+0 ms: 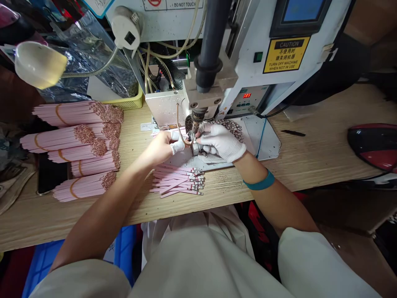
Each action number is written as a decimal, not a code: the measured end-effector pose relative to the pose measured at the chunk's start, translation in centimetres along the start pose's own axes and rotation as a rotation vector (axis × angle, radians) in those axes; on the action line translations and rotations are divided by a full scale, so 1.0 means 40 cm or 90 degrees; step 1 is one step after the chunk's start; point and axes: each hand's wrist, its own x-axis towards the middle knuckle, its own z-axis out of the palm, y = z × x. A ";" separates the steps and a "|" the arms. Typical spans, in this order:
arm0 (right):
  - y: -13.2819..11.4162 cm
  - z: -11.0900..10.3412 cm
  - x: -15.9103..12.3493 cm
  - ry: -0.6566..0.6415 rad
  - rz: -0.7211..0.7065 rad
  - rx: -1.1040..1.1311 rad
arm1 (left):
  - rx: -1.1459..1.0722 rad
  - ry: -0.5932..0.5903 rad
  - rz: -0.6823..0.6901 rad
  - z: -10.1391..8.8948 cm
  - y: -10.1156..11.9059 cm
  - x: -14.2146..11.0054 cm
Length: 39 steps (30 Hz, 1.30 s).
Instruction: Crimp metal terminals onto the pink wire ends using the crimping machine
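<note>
My left hand, with white covers on its thumb and finger, is closed in a pinch just left of the machine's tip. Pink strands show right behind these fingers, but what they grip is hidden. Across from it, my right hand wears a white glove, and its fingertips are pinched together beside the tip, above a small metal block. Whatever they hold is too small to name. A thin bent copper-coloured tube curves down between the hands. Below them lies a loose pile of pink strips with small metal ends.
Banded bundles of pink wires with copper ends are stacked at left, near a yellow basket. Behind my right hand lies a heap of small metal parts. A lamp hangs upper left. A dark pen-like stick lies right.
</note>
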 end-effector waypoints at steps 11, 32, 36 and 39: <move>0.003 0.001 0.002 0.001 0.000 -0.002 | -0.034 0.003 -0.031 0.002 0.020 0.006; -0.031 -0.087 -0.017 0.269 -0.228 -0.576 | 0.380 -0.132 -0.043 -0.020 0.069 -0.084; 0.007 -0.064 0.019 0.302 -0.257 -0.709 | 0.584 -0.214 0.004 0.010 0.089 -0.120; 0.005 -0.042 0.021 0.214 -0.264 -0.679 | 0.635 -0.275 0.021 0.023 0.091 -0.135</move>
